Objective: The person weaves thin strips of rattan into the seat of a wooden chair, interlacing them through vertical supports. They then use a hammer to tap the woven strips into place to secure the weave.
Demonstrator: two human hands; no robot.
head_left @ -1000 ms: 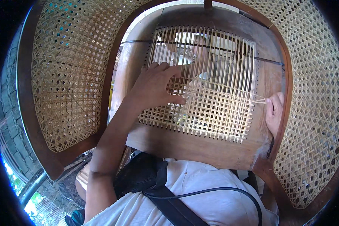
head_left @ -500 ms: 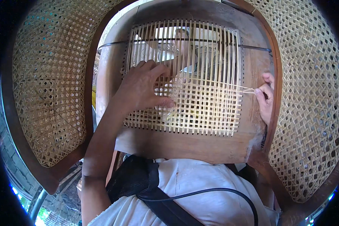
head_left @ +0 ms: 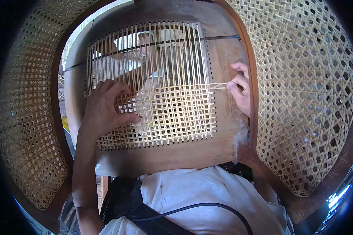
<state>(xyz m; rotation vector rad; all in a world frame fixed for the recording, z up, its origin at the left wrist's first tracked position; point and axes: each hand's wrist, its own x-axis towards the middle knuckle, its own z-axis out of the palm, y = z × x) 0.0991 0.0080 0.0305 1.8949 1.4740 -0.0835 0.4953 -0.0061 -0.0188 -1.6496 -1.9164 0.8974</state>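
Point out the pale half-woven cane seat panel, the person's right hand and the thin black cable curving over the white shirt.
Pale half-woven cane seat panel [head_left: 172, 105]: head view, on its closely crossed lower part.
Right hand [head_left: 242, 91]: head view, middle of the hand.
Thin black cable [head_left: 208, 204]: head view, crest of its curve.

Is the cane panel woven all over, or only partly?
Partly: the cane panel is a crossed grid in its lower part; above that, the cane runs one way only.
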